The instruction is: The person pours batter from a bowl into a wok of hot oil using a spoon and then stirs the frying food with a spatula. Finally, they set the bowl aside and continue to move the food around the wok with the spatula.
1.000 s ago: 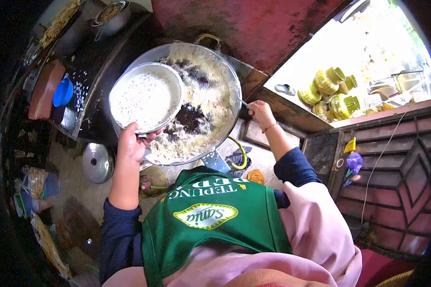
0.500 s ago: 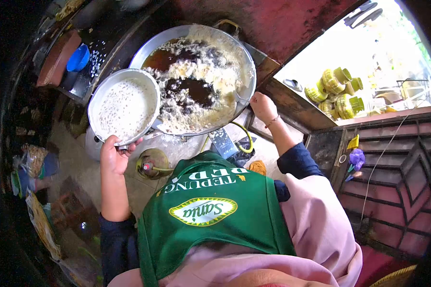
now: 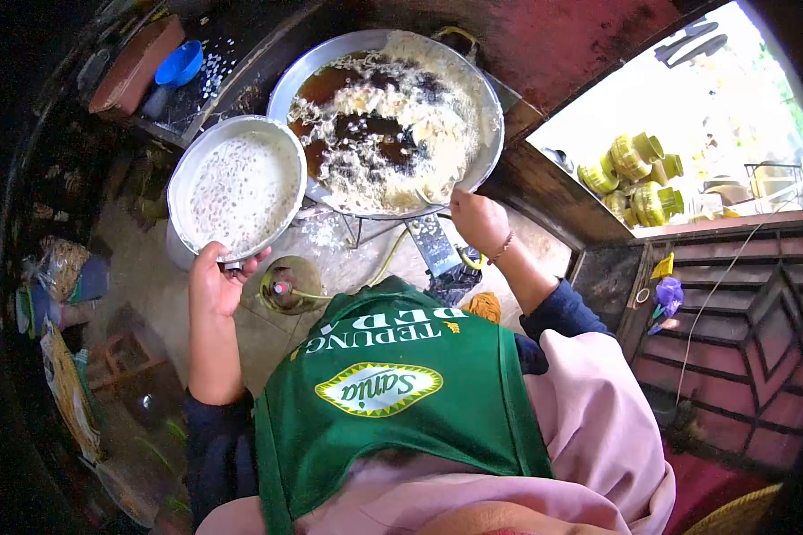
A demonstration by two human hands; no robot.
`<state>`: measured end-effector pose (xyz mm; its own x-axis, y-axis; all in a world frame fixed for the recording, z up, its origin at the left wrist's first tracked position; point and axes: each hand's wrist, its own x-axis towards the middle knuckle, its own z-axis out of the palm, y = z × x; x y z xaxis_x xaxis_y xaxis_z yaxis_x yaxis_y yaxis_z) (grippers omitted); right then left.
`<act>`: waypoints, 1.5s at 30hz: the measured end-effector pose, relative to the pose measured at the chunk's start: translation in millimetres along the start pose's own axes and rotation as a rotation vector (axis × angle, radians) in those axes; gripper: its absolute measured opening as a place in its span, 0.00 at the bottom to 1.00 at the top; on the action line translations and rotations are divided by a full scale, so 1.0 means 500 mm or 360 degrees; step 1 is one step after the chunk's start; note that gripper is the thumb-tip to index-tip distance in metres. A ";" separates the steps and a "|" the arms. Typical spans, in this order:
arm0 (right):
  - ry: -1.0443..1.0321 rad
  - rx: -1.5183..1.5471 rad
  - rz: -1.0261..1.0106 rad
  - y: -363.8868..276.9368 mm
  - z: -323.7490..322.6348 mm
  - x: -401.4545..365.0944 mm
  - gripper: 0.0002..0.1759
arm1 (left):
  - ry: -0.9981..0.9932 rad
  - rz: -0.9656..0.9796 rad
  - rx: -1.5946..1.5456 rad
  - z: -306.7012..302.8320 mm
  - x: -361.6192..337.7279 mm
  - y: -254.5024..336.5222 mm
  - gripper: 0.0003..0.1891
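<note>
My left hand [image 3: 222, 275] grips the near rim of a round metal basin [image 3: 175, 201], thumb on top and fingers underneath. Pale, runny batter with many small bits [image 3: 241, 187] fills it; the basin sits tilted beside the left edge of a large frying pan [image 3: 281, 100]. Dark oil and a mass of pale, foaming fried pieces [image 3: 446, 134] lie in the pan. At the pan's near right edge, my right hand [image 3: 480, 221] is closed round a slim metal utensil [image 3: 431, 193]. Its curved end shows at the oil's edge; the handle is mostly hidden by my fingers.
A gas cylinder [image 3: 287, 290] with a hose stands on the floor below the basin. Near the pan's underside is a blue-grey box [image 3: 430, 245]. A blue bowl [image 3: 179, 64] sits upper left. Yellow-green containers [image 3: 638, 159] stand beyond the opening at right.
My right hand has moved left and down along the pan's edge with the utensil. My left hand still holds the basin, whose open top now faces me more. The view has shifted slightly.
</note>
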<state>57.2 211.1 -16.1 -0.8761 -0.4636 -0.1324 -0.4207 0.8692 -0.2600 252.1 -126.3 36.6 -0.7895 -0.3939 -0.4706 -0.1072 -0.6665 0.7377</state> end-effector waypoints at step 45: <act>0.0626 0.0237 -0.0397 -0.532 0.059 0.122 0.07 | -0.0034 -0.0075 0.0333 -0.183 0.111 0.092 0.26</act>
<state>122.6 -53.3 16.8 -0.7874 -0.5295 0.3156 -0.6161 0.6925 -0.3753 258.8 -236.8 -0.1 -0.7930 -0.3506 -0.4983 -0.2655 -0.5373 0.8005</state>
